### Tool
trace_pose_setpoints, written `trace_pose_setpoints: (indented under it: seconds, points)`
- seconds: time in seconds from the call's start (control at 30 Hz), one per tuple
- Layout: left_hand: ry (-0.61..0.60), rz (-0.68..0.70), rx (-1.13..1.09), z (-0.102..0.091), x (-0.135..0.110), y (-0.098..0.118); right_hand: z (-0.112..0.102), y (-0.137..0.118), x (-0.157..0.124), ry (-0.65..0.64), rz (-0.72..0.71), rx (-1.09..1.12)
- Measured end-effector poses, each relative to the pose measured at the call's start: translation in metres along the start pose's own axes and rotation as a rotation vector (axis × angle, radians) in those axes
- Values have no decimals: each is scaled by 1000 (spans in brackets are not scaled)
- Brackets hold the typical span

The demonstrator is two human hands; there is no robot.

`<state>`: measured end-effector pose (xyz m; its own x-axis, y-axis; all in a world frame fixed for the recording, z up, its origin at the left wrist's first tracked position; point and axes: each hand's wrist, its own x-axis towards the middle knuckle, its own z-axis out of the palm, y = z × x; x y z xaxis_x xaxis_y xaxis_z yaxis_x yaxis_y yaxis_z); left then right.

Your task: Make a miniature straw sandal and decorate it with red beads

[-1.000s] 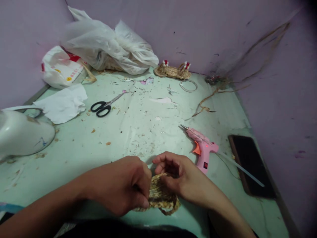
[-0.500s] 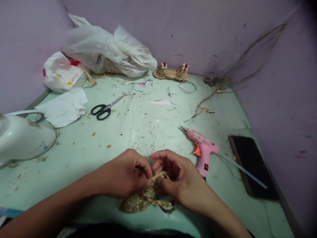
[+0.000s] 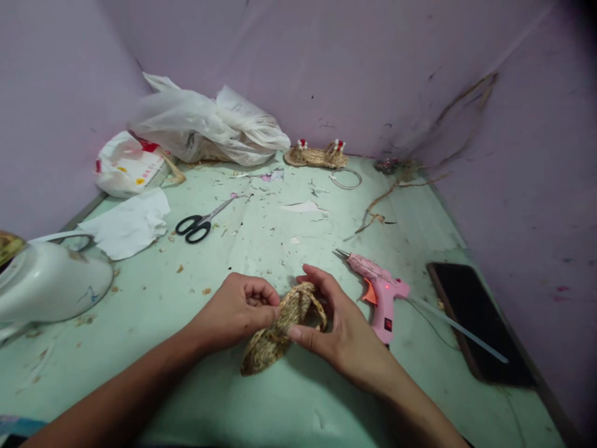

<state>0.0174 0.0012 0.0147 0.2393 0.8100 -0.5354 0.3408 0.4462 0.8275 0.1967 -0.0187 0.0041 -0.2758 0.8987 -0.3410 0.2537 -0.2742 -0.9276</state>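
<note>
Straw sandal [image 3: 273, 339]: on the green table [image 3: 261, 249], near the front edge, between both hands.
Long axis: runs from near-left to far-right; the near end rests on the table, and the far end lifts up between the fingers. Which end is the toe, I cannot tell.
Left hand [image 3: 237, 308]: fingers curled tight, pinching the sandal's left edge near its raised end.
Right hand [image 3: 333, 323]: thumb and fingers closed on the braided loop at the sandal's raised end.
Right side: a pink glue gun [image 3: 380, 289] lies just beside the right hand, nozzle pointing far-left; a dark phone [image 3: 476, 320] lies beyond it along the right wall.
Left side: a white pot [image 3: 46, 289] sits at the left edge, well apart from the left hand; bare table lies between them.
Ahead: open table reaches to the scissors [image 3: 200, 225] and the crumpled paper [image 3: 128, 221].
Back edge: plastic bags [image 3: 209, 124], a finished pair of sandals [image 3: 316, 155], a ring [image 3: 345, 179] and loose straw strands [image 3: 396, 190] lie against the wall.
</note>
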Motion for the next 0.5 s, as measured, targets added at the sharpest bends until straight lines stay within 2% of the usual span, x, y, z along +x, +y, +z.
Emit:
trace_pose_setpoints:
  seconds: [0.17,0.27,0.5]
  points:
    - [-41,-5,-43,8,4,-5,8,2,2,120,-66,-63]
    - [-22,37,39,11,6,-8,11,5,4,196,-91,-90]
    - [-44,104,268,7,5,-4,13,7,4,182,-130,-117]
